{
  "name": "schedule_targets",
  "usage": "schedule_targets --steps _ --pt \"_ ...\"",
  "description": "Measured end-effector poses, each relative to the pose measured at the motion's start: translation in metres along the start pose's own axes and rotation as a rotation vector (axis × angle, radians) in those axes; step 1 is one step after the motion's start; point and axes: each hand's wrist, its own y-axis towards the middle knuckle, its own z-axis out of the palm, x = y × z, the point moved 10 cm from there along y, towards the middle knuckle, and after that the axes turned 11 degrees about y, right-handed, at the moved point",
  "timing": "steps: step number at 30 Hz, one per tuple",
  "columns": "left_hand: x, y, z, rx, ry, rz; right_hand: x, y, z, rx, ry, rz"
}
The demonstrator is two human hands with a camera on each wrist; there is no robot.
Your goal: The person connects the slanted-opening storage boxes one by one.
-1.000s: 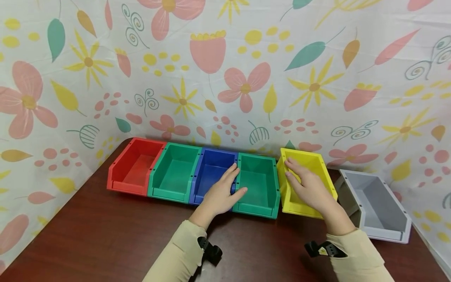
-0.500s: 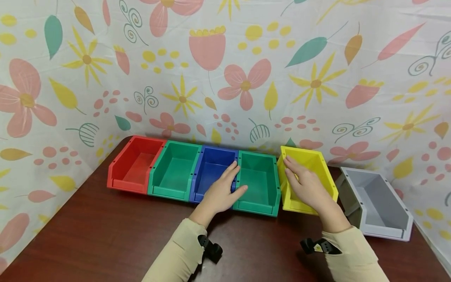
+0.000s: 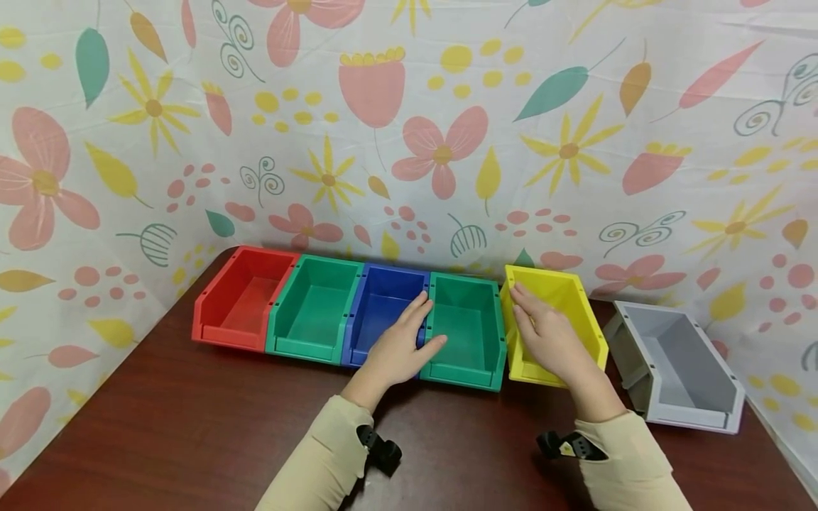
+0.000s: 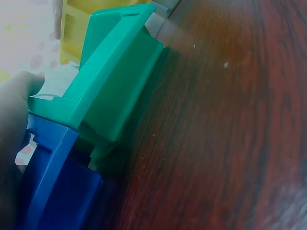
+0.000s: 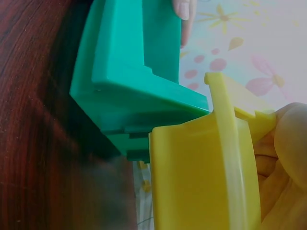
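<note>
My left hand (image 3: 395, 349) lies over the seam between the blue bin (image 3: 383, 312) and the right green bin (image 3: 465, 330), fingers extended and thumb spread over the green one. My right hand (image 3: 551, 339) reaches into the yellow bin (image 3: 575, 294), its straight fingers along the bin's left wall. Seen from the right wrist, the yellow bin's front corner (image 5: 192, 172) stands close against the green bin's side (image 5: 139, 96), while the thumb and palm show at the right edge. The left wrist view shows the left thumb at the green bin's rim (image 4: 53, 108).
A red bin (image 3: 252, 291) and another green bin (image 3: 319, 305) continue the row at left. A grey bin (image 3: 693, 419) stands angled at right, apart from the yellow one. All rest on a dark wooden table (image 3: 192, 426) before a flower-patterned cloth (image 3: 441, 85).
My right wrist and forearm have shifted slightly left, the fingers staying at the yellow bin's left wall. The left hand has kept its place; the head view has shifted a little.
</note>
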Motion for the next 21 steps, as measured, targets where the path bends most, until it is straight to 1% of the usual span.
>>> schedule_targets --steps 21 --pt "-0.002 -0.001 0.0 -0.002 -0.01 0.001 -0.011 -0.003 0.01 -0.025 0.025 0.018"
